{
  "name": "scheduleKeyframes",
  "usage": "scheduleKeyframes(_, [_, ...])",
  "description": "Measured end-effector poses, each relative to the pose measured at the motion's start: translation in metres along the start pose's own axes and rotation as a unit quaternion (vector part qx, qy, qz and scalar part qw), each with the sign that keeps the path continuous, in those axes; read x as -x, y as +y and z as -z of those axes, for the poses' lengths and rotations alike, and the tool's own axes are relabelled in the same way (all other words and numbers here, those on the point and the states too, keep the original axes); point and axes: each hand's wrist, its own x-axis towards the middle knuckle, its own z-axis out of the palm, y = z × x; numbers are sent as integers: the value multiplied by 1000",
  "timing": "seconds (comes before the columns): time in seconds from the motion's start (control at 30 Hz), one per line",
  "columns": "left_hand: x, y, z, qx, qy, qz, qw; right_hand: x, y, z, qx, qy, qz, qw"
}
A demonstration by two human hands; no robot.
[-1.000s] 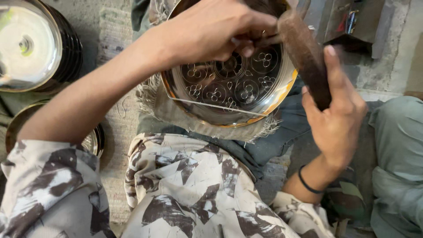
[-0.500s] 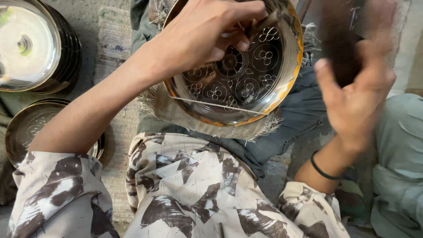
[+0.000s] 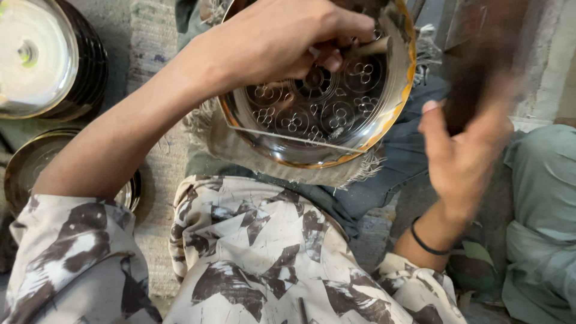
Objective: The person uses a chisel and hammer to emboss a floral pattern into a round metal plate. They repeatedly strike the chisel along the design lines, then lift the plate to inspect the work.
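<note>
Since a second ago my right hand [image 3: 465, 153] swung its dark mallet [image 3: 480, 66] up (blurry), closed round it, right of the engraved tray [image 3: 384, 120]; left hand [image 3: 282, 42] pinches the punch [image 3: 369, 48], lying crosswise over the tray.

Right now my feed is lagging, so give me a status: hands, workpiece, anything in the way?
Left hand pinches a small punch tool on the round engraved metal plate. Right hand grips a blurred dark wooden mallet. Nothing between.

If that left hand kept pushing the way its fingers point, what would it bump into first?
Probably the engraved floor of the metal plate: the left hand pinches a small punch just above it, though depth is hard to judge.
</note>
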Motion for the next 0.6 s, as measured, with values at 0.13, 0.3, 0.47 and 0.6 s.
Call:
scheduleKeyframes(0.13, [4, -3, -3, -26, 78, -53, 995, -12, -1, 0, -62, 113, 73, 989])
scheduleKeyframes(0.3, [15, -6, -8, -22, 116, -54, 992, -30, -3, 11, -68, 34, 70, 995])
scheduleKeyframes(0.47, [19, -4, -15, -13, 192, -60, 979, -52, -16, 20, -116, 35, 9, 993])
scheduleKeyframes(0.6, [27, -2, -20, 14, 213, 5, 977, -72, -20, 39, 43, -75, 46, 995])
